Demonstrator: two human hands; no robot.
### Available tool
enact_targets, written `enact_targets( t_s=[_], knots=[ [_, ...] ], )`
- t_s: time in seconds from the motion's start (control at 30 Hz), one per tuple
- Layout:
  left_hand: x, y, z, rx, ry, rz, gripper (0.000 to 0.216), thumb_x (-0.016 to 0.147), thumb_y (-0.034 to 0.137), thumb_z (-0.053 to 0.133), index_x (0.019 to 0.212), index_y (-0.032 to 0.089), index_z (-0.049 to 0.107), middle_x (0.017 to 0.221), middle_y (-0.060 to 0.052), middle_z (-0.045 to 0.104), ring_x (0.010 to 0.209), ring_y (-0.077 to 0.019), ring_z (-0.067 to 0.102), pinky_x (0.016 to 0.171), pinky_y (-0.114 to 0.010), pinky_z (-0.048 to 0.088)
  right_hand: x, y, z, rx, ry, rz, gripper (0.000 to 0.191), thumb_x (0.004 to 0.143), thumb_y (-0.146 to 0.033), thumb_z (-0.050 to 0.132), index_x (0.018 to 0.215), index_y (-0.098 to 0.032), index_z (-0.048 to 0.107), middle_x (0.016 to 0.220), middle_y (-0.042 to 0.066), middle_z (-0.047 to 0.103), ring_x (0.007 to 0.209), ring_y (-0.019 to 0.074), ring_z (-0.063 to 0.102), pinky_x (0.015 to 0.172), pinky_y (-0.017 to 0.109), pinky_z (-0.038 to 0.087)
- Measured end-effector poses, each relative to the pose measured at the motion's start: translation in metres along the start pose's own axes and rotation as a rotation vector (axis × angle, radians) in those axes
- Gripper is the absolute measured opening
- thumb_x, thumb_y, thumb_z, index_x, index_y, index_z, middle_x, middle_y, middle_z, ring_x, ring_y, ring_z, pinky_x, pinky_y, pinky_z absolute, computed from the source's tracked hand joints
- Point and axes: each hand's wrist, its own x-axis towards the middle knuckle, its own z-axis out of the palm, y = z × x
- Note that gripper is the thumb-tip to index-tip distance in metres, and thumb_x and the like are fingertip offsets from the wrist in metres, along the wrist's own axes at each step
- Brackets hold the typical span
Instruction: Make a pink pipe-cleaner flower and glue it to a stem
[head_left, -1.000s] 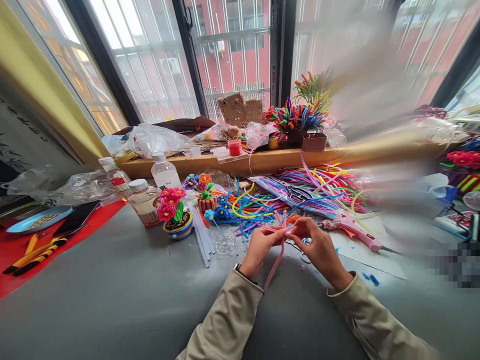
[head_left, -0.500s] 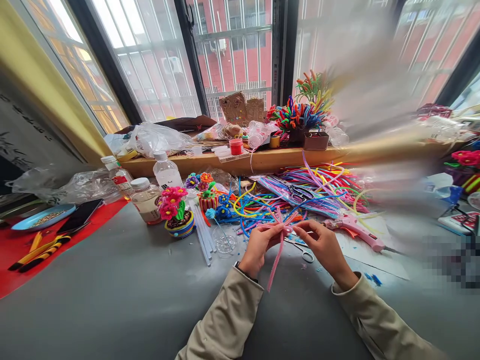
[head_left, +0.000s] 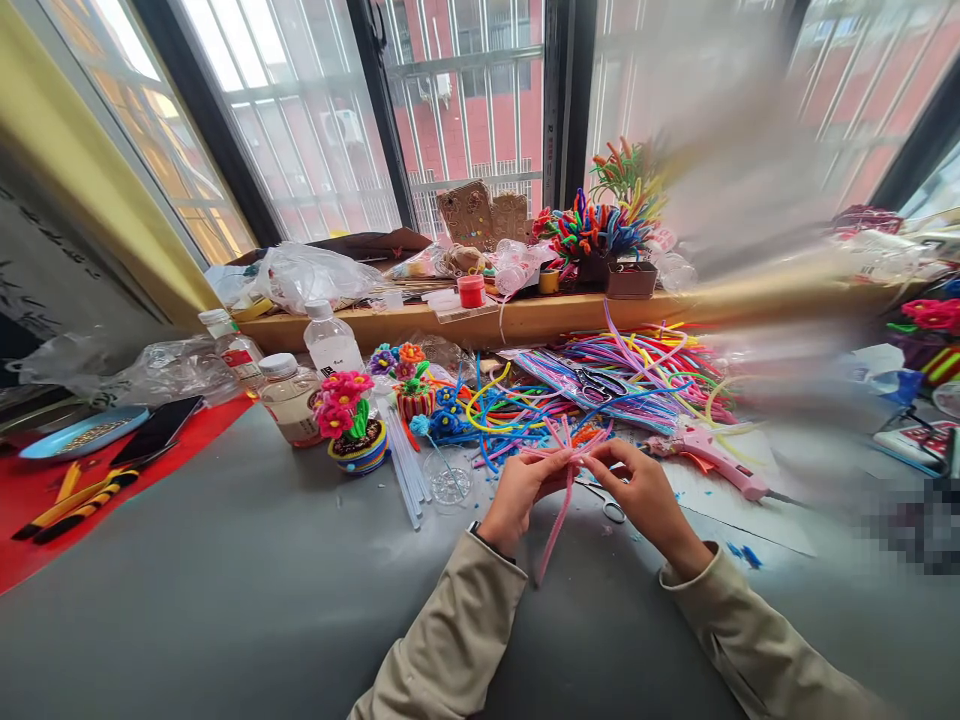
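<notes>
Both hands meet over the grey table (head_left: 225, 600), pinching a bundle of pink pipe cleaners (head_left: 559, 515). My left hand (head_left: 521, 490) grips the bundle at its bound middle, fingers closed. From the right, my right hand (head_left: 637, 488) pinches the same spot. Short pink ends fan upward above the fingers, and one long pink stem hangs down between the wrists. Small scissors (head_left: 611, 508) lie on the table just under my right hand.
Behind the hands lies a heap of coloured pipe cleaners (head_left: 622, 380). A pink glue gun (head_left: 712, 460) sits to the right. Left of the hands are a clear dish (head_left: 448, 483), white sticks (head_left: 409, 470), a small flower pot (head_left: 352, 430), bottles (head_left: 289, 400) and a phone (head_left: 154, 432).
My hands rose slightly and drew together again after parting a little. The pink stem swung a bit, and more short pink ends now fan out above the fingers.
</notes>
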Motion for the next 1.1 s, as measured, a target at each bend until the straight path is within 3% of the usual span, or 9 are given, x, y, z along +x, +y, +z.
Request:
enact_targets(
  t_s=[0.3, 0.53, 0.73, 0.87, 1.1],
  knots=[
    [0.0004, 0.0011, -0.0001, 0.004, 0.004, 0.002, 0.028, 0.054, 0.03, 0.069, 0.073, 0.01, 0.066, 0.069, -0.007, 0.064, 0.067, -0.0135, 0.058, 0.071, -0.025, 0.043, 0.0021, -0.0011, -0.0018, -0.037, -0.001, -0.078, 0.02, 0.077, -0.033, 0.045, 0.071, -0.018, 0.055, 0.068, 0.003, 0.056, 0.062, 0.0136, 0.053, 0.055, 0.025, 0.047],
    [0.0016, -0.0006, -0.0035, -0.05, -0.009, -0.038, 0.028, 0.056, 0.03, 0.067, 0.077, 0.011, 0.066, 0.076, -0.008, 0.065, 0.07, -0.0147, 0.059, 0.072, -0.025, 0.043, 0.0019, 0.0004, -0.0077, -0.133, -0.003, -0.303, 0.019, 0.08, -0.021, 0.04, 0.095, -0.021, 0.053, 0.088, 0.006, 0.056, 0.078, 0.0161, 0.054, 0.068, 0.029, 0.046],
    [0.0026, -0.002, -0.0048, -0.042, -0.044, -0.021, 0.026, 0.058, 0.03, 0.066, 0.076, 0.011, 0.066, 0.074, -0.006, 0.065, 0.068, -0.0121, 0.058, 0.07, -0.022, 0.043, 0.0012, 0.0018, -0.0087, -0.112, 0.0, -0.34, 0.024, 0.082, -0.014, 0.033, 0.096, -0.021, 0.052, 0.087, 0.005, 0.055, 0.073, 0.0138, 0.055, 0.061, 0.025, 0.047],
    [0.0019, -0.0029, -0.0046, -0.062, -0.039, -0.014, 0.027, 0.057, 0.03, 0.067, 0.074, 0.01, 0.065, 0.07, -0.006, 0.064, 0.068, -0.0134, 0.059, 0.072, -0.025, 0.043, 0.0013, 0.0033, -0.006, -0.214, -0.018, -0.464, 0.021, 0.081, -0.018, 0.038, 0.097, -0.023, 0.052, 0.088, 0.006, 0.057, 0.082, 0.0164, 0.054, 0.071, 0.03, 0.046],
    [0.003, -0.0051, -0.0051, -0.065, -0.035, -0.031, 0.03, 0.053, 0.031, 0.069, 0.074, 0.01, 0.066, 0.068, -0.007, 0.065, 0.064, -0.014, 0.059, 0.072, -0.027, 0.044, -0.0008, 0.0064, -0.0039, -0.319, 0.072, -0.555, 0.018, 0.08, -0.019, 0.043, 0.092, -0.021, 0.056, 0.083, 0.006, 0.06, 0.078, 0.0162, 0.055, 0.069, 0.03, 0.047]
  ],
)
